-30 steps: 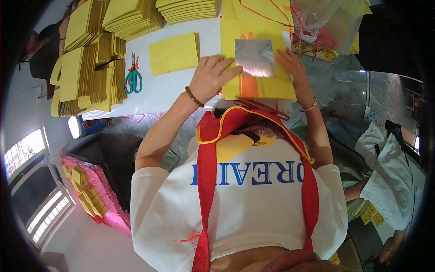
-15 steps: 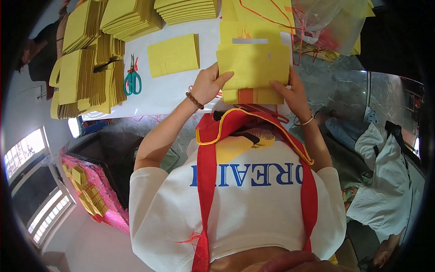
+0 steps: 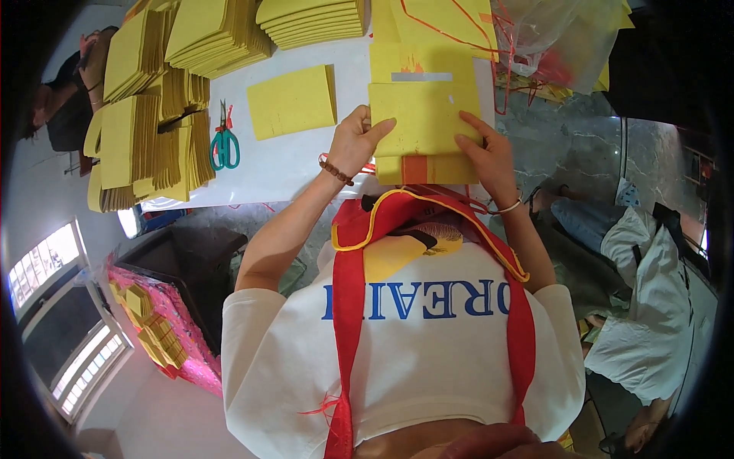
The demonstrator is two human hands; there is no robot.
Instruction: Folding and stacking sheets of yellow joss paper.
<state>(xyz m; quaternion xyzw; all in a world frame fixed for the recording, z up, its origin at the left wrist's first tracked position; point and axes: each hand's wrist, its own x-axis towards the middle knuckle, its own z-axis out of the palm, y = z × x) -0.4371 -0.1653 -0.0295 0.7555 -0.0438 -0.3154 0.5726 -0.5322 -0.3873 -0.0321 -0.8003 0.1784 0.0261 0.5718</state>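
While the left hand [image 3: 353,142] pinches the folded yellow sheet [image 3: 424,122] near the front of the white table [image 3: 297,167] and the right hand [image 3: 493,159] touches it, grip unclear, it looks light, bendable and crease-prone, best held by its 2 side edges, yellow stacks [image 3: 128,144] lying beyond.

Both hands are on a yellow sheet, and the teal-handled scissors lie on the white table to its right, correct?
The side is wrong: the head view shows the teal-handled scissors on the white table, left of the yellow sheet. The left hand and right hand are on it.
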